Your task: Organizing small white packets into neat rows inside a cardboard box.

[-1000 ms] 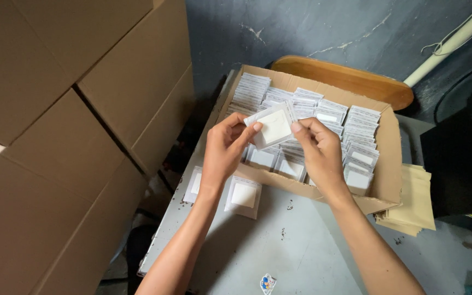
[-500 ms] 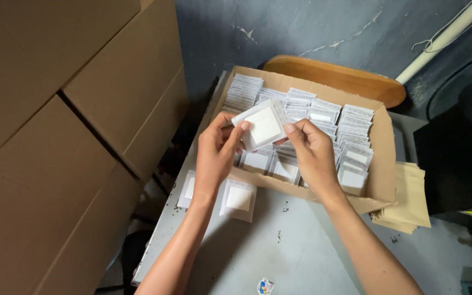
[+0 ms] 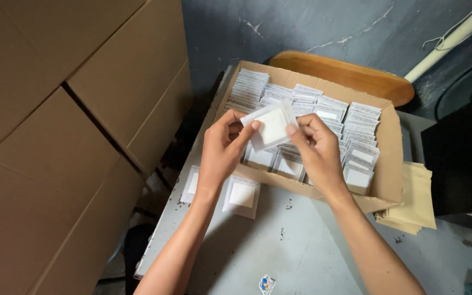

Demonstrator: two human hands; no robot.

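Both hands pinch one packet (image 3: 271,127), a clear square sleeve with a white pad inside, the left hand (image 3: 222,150) on its left edge and the right hand (image 3: 315,150) on its right, held tilted above the box (image 3: 389,158). The box is packed with rows of like packets. Two more packets (image 3: 241,195) lie on the grey table (image 3: 258,246) just beside it, tan envelopes (image 3: 413,199) at its right, and stacked cartons (image 3: 72,136) crowd the left.

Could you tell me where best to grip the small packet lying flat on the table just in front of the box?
Probably pinch the packet by its near edge, coming from the person's side: it lies flat, with the cardboard box wall close behind it and another packet to its left.
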